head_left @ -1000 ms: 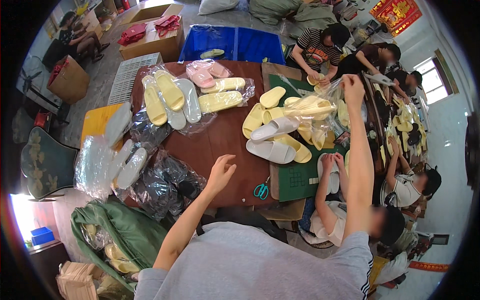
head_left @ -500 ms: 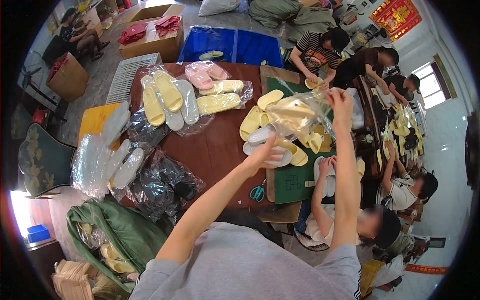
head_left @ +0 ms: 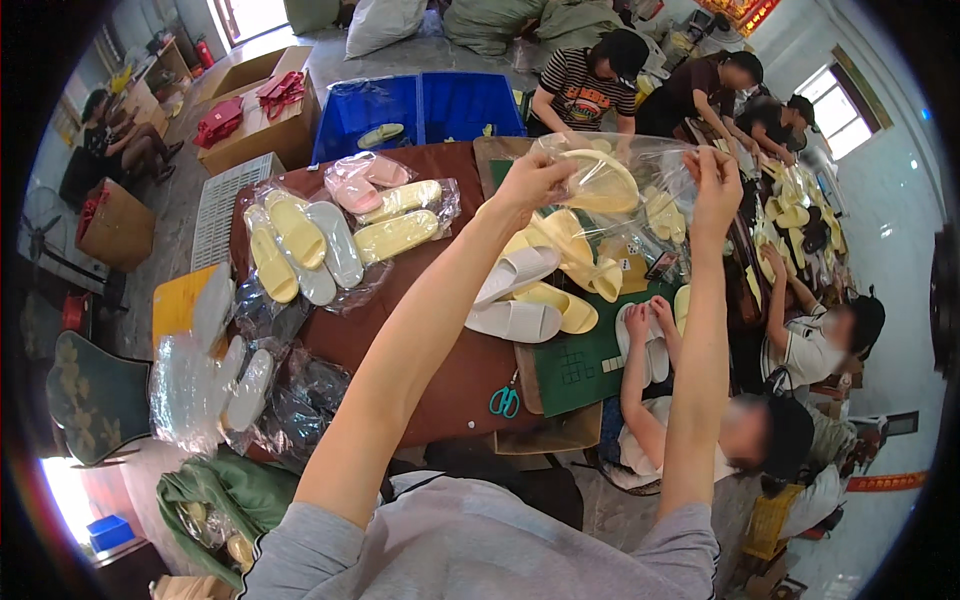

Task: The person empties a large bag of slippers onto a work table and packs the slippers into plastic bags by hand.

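Observation:
My left hand (head_left: 532, 180) and my right hand (head_left: 715, 188) are raised above the brown table (head_left: 440, 370), each gripping a top edge of a clear plastic bag (head_left: 625, 190). A pale yellow slipper (head_left: 600, 178) sits inside the bag, near my left hand. Below the bag lies a loose pile of yellow and white slippers (head_left: 535, 285) on the table and on a green cutting mat (head_left: 580, 365).
Bagged slippers (head_left: 320, 240) lie on the table's far left, more plastic bags (head_left: 215, 375) at its left edge. Teal scissors (head_left: 505, 400) rest by the mat. A person's hands (head_left: 645, 320) work at the right; other people sit behind. A blue crate (head_left: 420, 105) stands beyond.
My left hand rose from the table's near edge to the bag. Both hands now hold the bag up higher, with the yellow slipper inside it.

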A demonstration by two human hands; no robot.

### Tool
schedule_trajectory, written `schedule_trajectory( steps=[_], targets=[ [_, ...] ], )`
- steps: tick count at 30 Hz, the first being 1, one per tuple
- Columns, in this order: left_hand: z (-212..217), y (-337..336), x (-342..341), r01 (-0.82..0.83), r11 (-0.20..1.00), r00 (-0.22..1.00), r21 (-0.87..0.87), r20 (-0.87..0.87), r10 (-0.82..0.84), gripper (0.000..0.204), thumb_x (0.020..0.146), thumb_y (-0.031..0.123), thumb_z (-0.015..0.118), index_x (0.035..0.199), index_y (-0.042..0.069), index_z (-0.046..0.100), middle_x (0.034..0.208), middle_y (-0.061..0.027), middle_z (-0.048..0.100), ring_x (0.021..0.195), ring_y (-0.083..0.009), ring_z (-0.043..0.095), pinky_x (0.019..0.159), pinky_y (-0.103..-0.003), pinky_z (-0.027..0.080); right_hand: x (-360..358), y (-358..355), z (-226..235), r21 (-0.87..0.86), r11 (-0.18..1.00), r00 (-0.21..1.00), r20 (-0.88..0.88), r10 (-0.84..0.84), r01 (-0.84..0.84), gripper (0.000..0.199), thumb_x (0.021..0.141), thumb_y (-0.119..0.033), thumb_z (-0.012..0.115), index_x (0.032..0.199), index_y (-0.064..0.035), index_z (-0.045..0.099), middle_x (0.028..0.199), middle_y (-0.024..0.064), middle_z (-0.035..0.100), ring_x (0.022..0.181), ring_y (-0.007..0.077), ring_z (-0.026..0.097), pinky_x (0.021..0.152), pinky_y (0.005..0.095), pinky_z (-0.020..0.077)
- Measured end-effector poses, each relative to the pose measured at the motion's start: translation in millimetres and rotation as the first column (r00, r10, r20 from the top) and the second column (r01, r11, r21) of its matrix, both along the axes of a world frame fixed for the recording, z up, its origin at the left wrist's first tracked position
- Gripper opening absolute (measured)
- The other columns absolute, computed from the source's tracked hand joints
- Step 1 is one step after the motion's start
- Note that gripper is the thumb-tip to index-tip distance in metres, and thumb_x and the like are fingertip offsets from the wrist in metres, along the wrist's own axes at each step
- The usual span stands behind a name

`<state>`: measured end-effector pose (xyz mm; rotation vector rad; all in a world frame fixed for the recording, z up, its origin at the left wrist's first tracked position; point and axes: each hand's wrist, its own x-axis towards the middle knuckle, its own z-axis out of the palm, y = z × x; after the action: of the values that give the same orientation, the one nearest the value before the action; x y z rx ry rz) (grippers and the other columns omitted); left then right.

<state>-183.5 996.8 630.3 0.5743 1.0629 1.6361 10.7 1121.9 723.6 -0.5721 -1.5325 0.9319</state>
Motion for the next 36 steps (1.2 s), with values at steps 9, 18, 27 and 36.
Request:
schedule_trajectory(
  steps=[9, 18, 27, 36],
  targets=[
    [40.8, 41.5, -16.4, -0.105, 0.994, 0.992, 0.041, -0.073, 0.108, 0.019, 0.081, 0.012, 0.067, 0.095, 0.004, 0.057, 0.081, -0.0027, 0.058, 0.066, -0.013, 0.057, 0.06, -0.027, 0.05, 34.5, 15.9, -9.5, 0.079, 0.986, 0.966, 0.205, -0.158, 0.144, 0.017, 0.089, -0.016, 0.059, 0.091, 0.0009, 0.058, 0.081, 0.0048, 0.06, 0.072, 0.0105, 0.058, 0.07, 0.0233, 0.0461],
    [11.4, -67.6, -48.2, -0.04, 0.995, 0.98, 0.094, -0.19, 0.058, 0.029, 0.09, 0.026, 0.059, 0.111, 0.006, 0.055, 0.078, 0.0025, 0.053, 0.064, -0.0023, 0.046, 0.051, -0.017, 0.035, 61.3, -118.8, -66.6, -0.066, 0.998, 0.957, 0.29, 0.008, 0.012, 0.013, 0.093, -0.012, 0.051, 0.091, -0.0001, 0.056, 0.084, 0.0051, 0.057, 0.072, 0.0098, 0.052, 0.068, 0.0223, 0.0415],
    [-170.9, -288.8, -82.8, -0.507, 0.831, 0.857, -0.229, -0.037, 0.513, 0.046, 0.082, 0.007, 0.065, 0.125, 0.006, 0.047, 0.089, -0.0034, 0.056, 0.081, -0.012, 0.054, 0.067, -0.025, 0.044, 40.0, -313.0, -270.6, -0.924, 0.365, 0.897, 0.062, 0.438, -0.115, 0.019, 0.089, -0.008, 0.057, 0.104, 0.0027, 0.061, 0.095, 0.0098, 0.065, 0.086, 0.0156, 0.062, 0.083, 0.026, 0.0492],
    [-277.3, -405.1, 20.6, -0.467, 0.711, 0.575, -0.526, 0.43, 0.696, 0.062, 0.085, 0.033, 0.064, 0.135, 0.013, 0.034, 0.127, -0.01, 0.052, 0.116, -0.0278, 0.048, 0.091, -0.049, 0.043, -2.6, -369.4, -301.0, -0.974, -0.012, 0.514, -0.13, 0.848, -0.227, 0.024, 0.087, -0.007, 0.058, 0.108, 0.0038, 0.059, 0.098, 0.0091, 0.063, 0.09, 0.015, 0.061, 0.083, 0.0267, 0.0494]
  ],
)
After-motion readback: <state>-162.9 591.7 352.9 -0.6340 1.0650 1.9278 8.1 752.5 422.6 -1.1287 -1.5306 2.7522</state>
